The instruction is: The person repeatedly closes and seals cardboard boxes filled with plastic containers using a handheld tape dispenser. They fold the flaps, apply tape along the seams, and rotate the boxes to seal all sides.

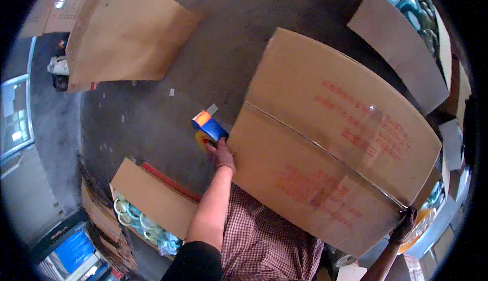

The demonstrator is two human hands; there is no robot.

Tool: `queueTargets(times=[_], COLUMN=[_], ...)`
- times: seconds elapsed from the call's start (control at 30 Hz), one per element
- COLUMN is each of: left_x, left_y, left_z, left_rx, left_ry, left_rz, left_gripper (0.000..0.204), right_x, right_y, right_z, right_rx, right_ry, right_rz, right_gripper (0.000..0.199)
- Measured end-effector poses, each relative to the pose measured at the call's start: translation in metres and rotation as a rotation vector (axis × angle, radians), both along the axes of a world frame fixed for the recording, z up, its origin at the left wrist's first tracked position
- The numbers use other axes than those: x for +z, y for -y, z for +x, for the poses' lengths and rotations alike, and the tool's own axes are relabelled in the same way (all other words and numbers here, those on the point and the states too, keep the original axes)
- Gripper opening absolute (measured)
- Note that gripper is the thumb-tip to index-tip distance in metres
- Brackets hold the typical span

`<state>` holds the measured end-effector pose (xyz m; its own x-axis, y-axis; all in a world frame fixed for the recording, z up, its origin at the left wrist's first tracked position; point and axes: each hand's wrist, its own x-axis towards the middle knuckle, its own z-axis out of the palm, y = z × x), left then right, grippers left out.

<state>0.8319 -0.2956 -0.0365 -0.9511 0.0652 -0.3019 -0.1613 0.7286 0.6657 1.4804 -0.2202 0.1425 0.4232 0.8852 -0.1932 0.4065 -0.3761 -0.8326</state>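
Note:
A large brown cardboard box [300, 77] with red print fills the middle and right, tilted in front of me. A seam runs across its face, with shiny tape near the right end. My left hand [222, 157], in a thin glove, is closed on a blue and orange tape dispenser [214, 129] with a yellowish roll. A short strip of tape sticks out of its far end. That hand is right at the box's left edge. My gloved right hand [404, 226] grips the box's lower right edge near the seam's end; some of its fingers are hidden.
An open carton [157, 194] with glossy pale round items stands at lower left. Another open carton [396, 47] with bluish wrapped items is at upper right. A large cardboard piece [132, 32] lies at upper left. Paper scraps dot the dark floor [147, 123].

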Motion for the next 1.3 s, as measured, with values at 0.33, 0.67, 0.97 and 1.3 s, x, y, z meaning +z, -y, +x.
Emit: queueTargets(times=[0.33, 0.67, 0.97, 1.3], left_x=[0.063, 0.175, 0.213, 0.295], left_y=[0.034, 0.21, 0.271, 0.162], left_z=[-0.178, -0.156, -0.059, 0.095], left_rx=[0.223, 0.569, 0.309, 0.284], left_ry=[0.083, 0.359, -0.139, -0.253], left_rz=[0.422, 1.036, 0.818, 0.96], left_gripper=[0.036, 0.034, 0.053, 0.066], right_x=[0.185, 0.153, 0.103, 0.065], right_y=[-0.005, -0.071, -0.133, -0.146], right_z=[-0.349, -0.567, -0.776, -0.724], right_rx=[0.272, 0.546, 0.984, 1.092], right_ry=[0.418, -1.02, -0.981, -1.03], right_rz=[0.065, -0.159, -0.346, -0.494], right_gripper=[0.027, 0.044, 0.036, 0.019])
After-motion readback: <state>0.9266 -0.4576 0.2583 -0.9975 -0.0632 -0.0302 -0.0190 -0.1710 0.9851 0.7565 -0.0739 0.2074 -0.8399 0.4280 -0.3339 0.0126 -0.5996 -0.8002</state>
